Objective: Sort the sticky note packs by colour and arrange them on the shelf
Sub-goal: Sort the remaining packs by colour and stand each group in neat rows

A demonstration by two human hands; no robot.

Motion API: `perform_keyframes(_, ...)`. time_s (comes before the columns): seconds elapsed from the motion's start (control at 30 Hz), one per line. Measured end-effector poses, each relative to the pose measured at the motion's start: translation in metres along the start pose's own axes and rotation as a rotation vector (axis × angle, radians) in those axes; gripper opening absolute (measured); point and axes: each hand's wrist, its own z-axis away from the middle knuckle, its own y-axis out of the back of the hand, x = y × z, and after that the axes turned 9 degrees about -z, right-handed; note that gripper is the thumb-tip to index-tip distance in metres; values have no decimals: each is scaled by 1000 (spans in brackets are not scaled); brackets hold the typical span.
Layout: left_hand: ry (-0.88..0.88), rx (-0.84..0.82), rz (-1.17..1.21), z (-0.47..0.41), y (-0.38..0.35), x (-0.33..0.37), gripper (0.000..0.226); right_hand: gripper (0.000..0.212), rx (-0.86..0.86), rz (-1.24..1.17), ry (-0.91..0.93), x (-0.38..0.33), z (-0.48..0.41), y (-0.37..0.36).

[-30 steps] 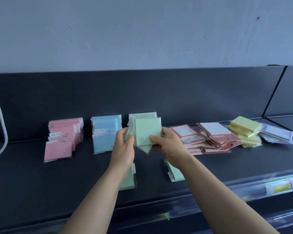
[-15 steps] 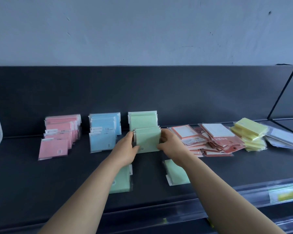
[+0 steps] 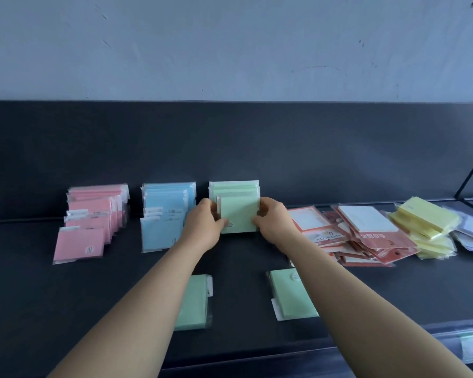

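Toppling is risked if the green pack [image 3: 238, 216], pinched edgewise by left hand [image 3: 205, 225] and right hand [image 3: 273, 222], is released short of the green row [image 3: 234, 186].

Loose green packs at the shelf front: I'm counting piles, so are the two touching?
Apart. The head view shows bare shelf between the left loose green pack and the right loose green pack.

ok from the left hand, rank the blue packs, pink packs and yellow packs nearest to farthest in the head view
1. blue packs: just left of the left hand, which holds the green pack.
2. pink packs: further left, beyond the blue.
3. yellow packs: far off to the right.
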Motion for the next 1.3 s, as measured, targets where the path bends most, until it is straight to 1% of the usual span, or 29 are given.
perform_keyframes(0.1, 23, -22, -60, -9, -5, -4, 32, 47, -30, 70, -23, 4, -5, -3)
perform_keyframes(0.23, 16, -55, -33, -8, -5, -10, 35, 61, -52, 73, -31, 12, -5, -4)
perform_keyframes(0.43, 27, -81, -9, -8, -6, -15, 44, 67, -57, 81, -23, 14, -4, -2)
perform_keyframes(0.6, 22, -67, -28, -10, -9, -13, 33, 72, -46, 167, -12, 15, -5, -5)
perform_keyframes(0.7, 26, -49, -21, -12, -11, -13, 33, 74, -39, 198, -14, 15, -5, -6)
perform_keyframes(0.97, 27, -53, -5, -8, -10, -17, 49, 71, -44, 244, 2, 12, 3, -3)
perform_keyframes(1.17, 11, -72, -4, 2, -2, -14, 57, 49, -33, 259, 15, 1, 18, -3)
perform_keyframes(1.3, -39, -76, -1, 24, 17, -11, 64, 35, -50, 307, 44, -10, 35, 3)
